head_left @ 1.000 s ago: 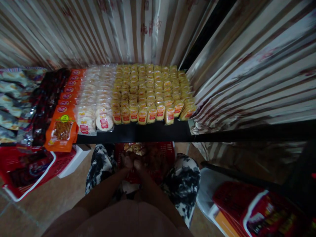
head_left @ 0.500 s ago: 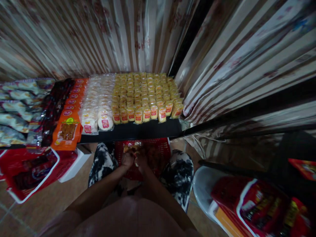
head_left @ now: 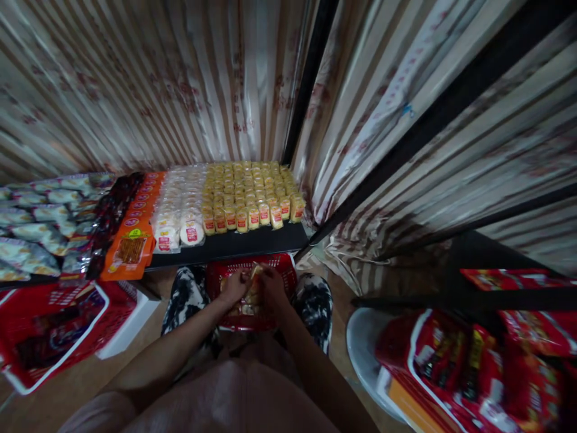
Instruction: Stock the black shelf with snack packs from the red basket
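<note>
Left hand (head_left: 234, 287) & right hand (head_left: 271, 287) curled shut on a crinkly yellow snack pack (head_left: 253, 288) btwn fingertips, over slotted red plastic basket (head_left: 282, 264); glossy packs in rows beyond on black shelf (head_left: 243, 243).

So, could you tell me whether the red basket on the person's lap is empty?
Not empty: the red basket holds yellow packets between both hands.

No wording can be read anywhere in the frame. The small yellow wrapped snack packs (head_left: 250, 195) on the black shelf (head_left: 234, 243) at centre carry red labels, the round white packs (head_left: 180, 222) beside them carry red and yellow labels, and the flat orange packet (head_left: 130, 249) at left carries a yellow-green round badge, but all print is too small and blurred to make out.
</note>
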The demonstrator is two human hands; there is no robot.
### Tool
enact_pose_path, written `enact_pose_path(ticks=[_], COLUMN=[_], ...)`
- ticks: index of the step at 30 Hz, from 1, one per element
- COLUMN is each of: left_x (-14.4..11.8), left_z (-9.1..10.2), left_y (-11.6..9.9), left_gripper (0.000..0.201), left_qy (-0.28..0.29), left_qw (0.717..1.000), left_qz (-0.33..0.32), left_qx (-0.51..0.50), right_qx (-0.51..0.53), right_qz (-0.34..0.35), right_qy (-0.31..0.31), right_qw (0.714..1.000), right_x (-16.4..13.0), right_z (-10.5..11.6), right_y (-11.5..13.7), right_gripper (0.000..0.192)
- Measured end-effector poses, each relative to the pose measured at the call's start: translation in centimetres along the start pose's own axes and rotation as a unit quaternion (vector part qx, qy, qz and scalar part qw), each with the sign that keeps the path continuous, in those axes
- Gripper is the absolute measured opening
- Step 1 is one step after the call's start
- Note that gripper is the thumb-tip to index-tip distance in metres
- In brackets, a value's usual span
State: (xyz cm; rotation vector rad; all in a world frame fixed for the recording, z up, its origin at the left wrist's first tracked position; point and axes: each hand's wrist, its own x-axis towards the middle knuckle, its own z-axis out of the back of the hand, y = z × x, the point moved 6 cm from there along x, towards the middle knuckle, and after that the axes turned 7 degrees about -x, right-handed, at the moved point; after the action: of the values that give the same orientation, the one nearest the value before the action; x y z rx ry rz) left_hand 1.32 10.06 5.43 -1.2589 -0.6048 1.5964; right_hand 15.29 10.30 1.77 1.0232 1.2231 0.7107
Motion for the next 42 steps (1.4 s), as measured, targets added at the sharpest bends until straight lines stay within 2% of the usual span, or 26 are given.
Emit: enact_pose_path(ticks=[4, 6, 8, 12, 18, 21, 24, 26, 28, 30, 35, 39, 42], left_x=[-0.3, -0.4, -0.6, -1.6, -2.2, -1.2, 0.5, 1.7, 2.9, 4.1, 7.0, 8.4, 8.5], left_z=[-0.6, -0.2, 0.3, 0.7, 0.4, 0.9, 1.9, 2.7, 3.3, 3.5, 2.2, -0.1, -1.5], left_y=[-3.0, -4.3, -5.4, -6.8, -8.7, -10.5, -13.2, -15.5, -17.7, -19.7, -23.0, -23.9, -24.2], left_gripper=[0.031, 0.029, 0.029, 0.031, 0.021, 0.022, 0.029, 0.033, 0.035, 0.035, 0.035, 0.038, 0.039], left_qy=[0.049, 0.039, 0.024, 0.011, -0.037, -0.063, -0.100, -0.131, -0.157, -0.166, -0.138, -0.090, -0.074], left_qw=[0.994, 0.993, 0.993, 0.987, 0.978, 0.983, 0.985, 0.978, 0.968, 0.960, 0.946, 0.934, 0.918], left_qz=[-0.053, -0.051, -0.041, -0.024, -0.069, -0.097, -0.127, -0.160, -0.193, -0.222, -0.277, -0.311, -0.334], left_qx=[-0.085, -0.094, -0.105, -0.156, -0.194, -0.140, -0.054, -0.003, 0.028, 0.045, 0.098, 0.150, 0.202], right_qx=[0.045, 0.084, 0.129, 0.185, 0.209, 0.149, -0.008, -0.119, -0.206, -0.264, -0.338, -0.345, -0.335], right_qz=[0.031, 0.027, 0.007, -0.011, 0.003, 0.046, 0.146, 0.239, 0.314, 0.357, 0.394, 0.396, 0.409], right_qy=[0.010, 0.024, 0.012, -0.036, -0.036, -0.056, -0.138, -0.169, -0.159, -0.139, -0.093, -0.082, -0.084], right_qw=[0.998, 0.996, 0.992, 0.982, 0.977, 0.986, 0.980, 0.949, 0.913, 0.885, 0.850, 0.847, 0.845], right_x=[-0.5, -0.9, -1.2, -1.9, -2.3, -2.0, -1.7, -1.4, -0.7, 0.3, 2.5, 3.3, 3.5], right_z=[0.6, 0.7, 1.1, 1.7, 1.0, 1.8, 3.6, 4.1, 3.7, 3.0, 1.2, 0.9, 1.1], right_y=[3.2, 4.6, 5.5, 6.2, 5.6, 5.9, 8.0, 10.1, 12.1, 13.5, 14.6, 14.1, 13.6], right_gripper=[0.032, 0.032, 0.031, 0.027, 0.023, 0.025, 0.029, 0.032, 0.038, 0.045, 0.058, 0.055, 0.053])
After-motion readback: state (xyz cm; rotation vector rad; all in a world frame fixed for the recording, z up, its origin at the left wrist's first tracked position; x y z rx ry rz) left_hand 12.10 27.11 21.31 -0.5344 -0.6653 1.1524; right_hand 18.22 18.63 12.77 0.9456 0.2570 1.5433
